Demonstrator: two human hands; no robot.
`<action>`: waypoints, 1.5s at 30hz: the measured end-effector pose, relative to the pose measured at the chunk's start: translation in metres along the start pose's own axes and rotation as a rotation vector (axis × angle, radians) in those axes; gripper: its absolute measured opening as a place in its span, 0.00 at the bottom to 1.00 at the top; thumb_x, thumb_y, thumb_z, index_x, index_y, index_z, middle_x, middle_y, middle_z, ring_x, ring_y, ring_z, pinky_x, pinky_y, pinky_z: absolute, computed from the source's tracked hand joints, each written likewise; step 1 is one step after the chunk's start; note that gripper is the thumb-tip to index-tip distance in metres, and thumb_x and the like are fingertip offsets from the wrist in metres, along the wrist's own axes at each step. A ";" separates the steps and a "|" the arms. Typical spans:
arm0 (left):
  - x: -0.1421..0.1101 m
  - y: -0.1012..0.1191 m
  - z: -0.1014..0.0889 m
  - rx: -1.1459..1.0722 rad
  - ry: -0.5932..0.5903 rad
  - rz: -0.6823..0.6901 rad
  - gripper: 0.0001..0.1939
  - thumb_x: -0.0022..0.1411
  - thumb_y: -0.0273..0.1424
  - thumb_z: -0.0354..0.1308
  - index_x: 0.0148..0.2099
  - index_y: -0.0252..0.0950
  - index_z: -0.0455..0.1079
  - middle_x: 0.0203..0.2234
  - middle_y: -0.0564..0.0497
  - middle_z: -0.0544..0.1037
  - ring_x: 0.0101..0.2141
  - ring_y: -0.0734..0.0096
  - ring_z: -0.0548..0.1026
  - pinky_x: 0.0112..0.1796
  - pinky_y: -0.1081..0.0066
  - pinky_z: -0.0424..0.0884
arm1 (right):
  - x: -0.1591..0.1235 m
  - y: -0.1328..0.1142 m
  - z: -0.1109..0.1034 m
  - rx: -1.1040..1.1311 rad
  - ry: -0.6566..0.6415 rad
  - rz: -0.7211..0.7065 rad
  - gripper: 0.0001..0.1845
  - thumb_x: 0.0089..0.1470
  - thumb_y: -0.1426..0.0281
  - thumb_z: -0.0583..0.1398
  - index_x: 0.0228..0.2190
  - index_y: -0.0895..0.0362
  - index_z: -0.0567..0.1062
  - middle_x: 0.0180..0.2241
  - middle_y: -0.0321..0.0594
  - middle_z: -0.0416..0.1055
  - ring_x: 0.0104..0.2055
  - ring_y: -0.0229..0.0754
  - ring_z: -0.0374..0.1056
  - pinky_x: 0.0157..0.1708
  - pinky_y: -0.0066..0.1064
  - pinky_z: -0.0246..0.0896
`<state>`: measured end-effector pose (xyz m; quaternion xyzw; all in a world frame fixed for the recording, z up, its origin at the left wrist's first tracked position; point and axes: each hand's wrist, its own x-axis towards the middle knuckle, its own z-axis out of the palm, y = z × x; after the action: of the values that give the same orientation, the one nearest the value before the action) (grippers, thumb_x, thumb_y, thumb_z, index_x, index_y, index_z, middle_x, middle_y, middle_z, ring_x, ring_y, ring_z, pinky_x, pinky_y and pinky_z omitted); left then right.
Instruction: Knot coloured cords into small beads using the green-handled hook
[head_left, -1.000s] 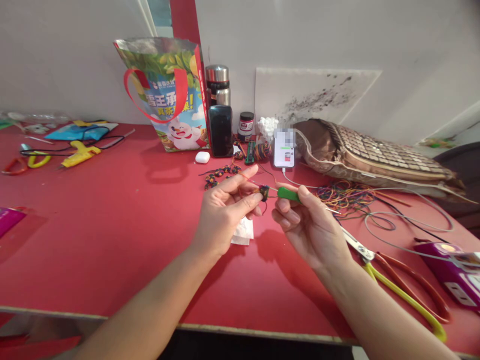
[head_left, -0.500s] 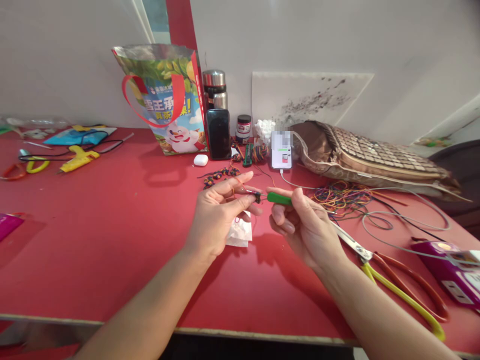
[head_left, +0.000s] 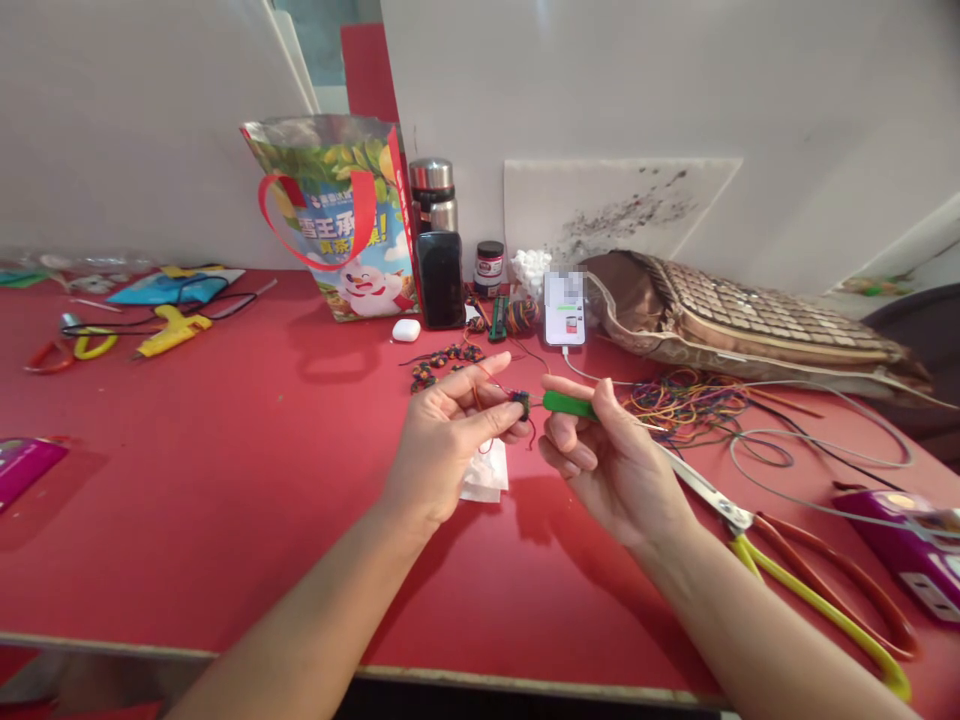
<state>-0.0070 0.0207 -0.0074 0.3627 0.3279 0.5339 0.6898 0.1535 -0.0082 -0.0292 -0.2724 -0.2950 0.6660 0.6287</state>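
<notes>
Between the thumb and fingers of my left hand [head_left: 439,445] is a small dark knotted cord piece [head_left: 522,405], with a red thread looping over the index finger and a loose end hanging down. My right hand [head_left: 615,460] pinches a green-handled tool [head_left: 568,404]. Its thin metal shaft points left and meets the knotted piece; the tip is too small to make out. Under my left hand lies a crumpled white paper [head_left: 487,478]. Just behind the fingers rests a string of multicoloured knotted balls [head_left: 424,375].
Large scissors [head_left: 739,520] with red and yellow handles lie beside my right forearm. Tangled cords [head_left: 682,400] and a charging phone [head_left: 565,308] are behind. A printed bag [head_left: 360,230], a dark phone [head_left: 441,280] and an earbud case [head_left: 406,330] stand at the back. A yellow glue gun [head_left: 174,332] lies left.
The view has shifted slightly. The knotted piece is turned so that more of it shows, with a red thread end hanging below it. Both hands keep their holds.
</notes>
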 end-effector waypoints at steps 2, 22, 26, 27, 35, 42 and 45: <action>0.000 0.000 0.000 -0.006 0.008 0.009 0.25 0.43 0.27 0.84 0.47 0.40 0.86 0.25 0.57 0.80 0.25 0.75 0.82 0.31 0.75 0.78 | -0.001 0.000 0.001 -0.019 0.005 -0.035 0.18 0.58 0.53 0.73 0.41 0.53 0.90 0.21 0.35 0.74 0.20 0.30 0.51 0.22 0.25 0.57; -0.006 -0.004 0.004 0.015 -0.024 0.020 0.31 0.49 0.27 0.82 0.57 0.42 0.84 0.25 0.57 0.81 0.24 0.80 0.77 0.30 0.77 0.74 | -0.016 0.015 -0.003 -0.374 0.011 -0.447 0.13 0.70 0.59 0.65 0.50 0.46 0.88 0.30 0.39 0.82 0.30 0.36 0.71 0.30 0.29 0.67; -0.005 -0.004 0.002 -0.005 -0.021 0.017 0.29 0.48 0.26 0.82 0.54 0.41 0.85 0.26 0.58 0.81 0.25 0.80 0.78 0.31 0.77 0.74 | -0.016 0.014 -0.005 -0.387 -0.014 -0.455 0.14 0.71 0.58 0.63 0.51 0.45 0.87 0.31 0.40 0.83 0.29 0.38 0.71 0.30 0.32 0.69; -0.005 -0.003 0.002 -0.007 -0.024 0.014 0.28 0.47 0.26 0.82 0.53 0.40 0.85 0.26 0.58 0.81 0.24 0.80 0.77 0.30 0.77 0.74 | -0.015 0.014 -0.005 -0.375 -0.027 -0.454 0.14 0.71 0.58 0.63 0.51 0.45 0.87 0.31 0.40 0.83 0.29 0.38 0.71 0.30 0.32 0.69; -0.007 0.002 0.008 0.135 0.011 0.011 0.38 0.45 0.21 0.80 0.61 0.31 0.79 0.24 0.57 0.81 0.25 0.78 0.76 0.31 0.75 0.73 | -0.011 0.005 -0.017 -0.750 -0.094 -0.599 0.16 0.73 0.67 0.60 0.53 0.49 0.86 0.31 0.40 0.82 0.31 0.40 0.75 0.27 0.31 0.70; -0.011 -0.001 0.011 0.112 -0.030 -0.010 0.34 0.49 0.26 0.80 0.60 0.35 0.81 0.26 0.55 0.83 0.26 0.74 0.78 0.33 0.72 0.74 | -0.015 -0.001 -0.017 -1.124 -0.147 -0.906 0.27 0.67 0.78 0.62 0.63 0.47 0.79 0.35 0.41 0.83 0.33 0.43 0.78 0.35 0.37 0.76; -0.009 -0.001 0.009 0.083 -0.042 -0.002 0.35 0.49 0.28 0.81 0.61 0.36 0.80 0.27 0.54 0.83 0.27 0.73 0.78 0.33 0.70 0.74 | -0.018 0.007 -0.017 -0.999 -0.063 -0.848 0.26 0.68 0.76 0.62 0.62 0.43 0.80 0.36 0.40 0.84 0.33 0.44 0.76 0.35 0.39 0.75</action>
<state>-0.0008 0.0099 -0.0032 0.4020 0.3354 0.5115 0.6814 0.1623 -0.0256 -0.0454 -0.3721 -0.6689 0.1510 0.6256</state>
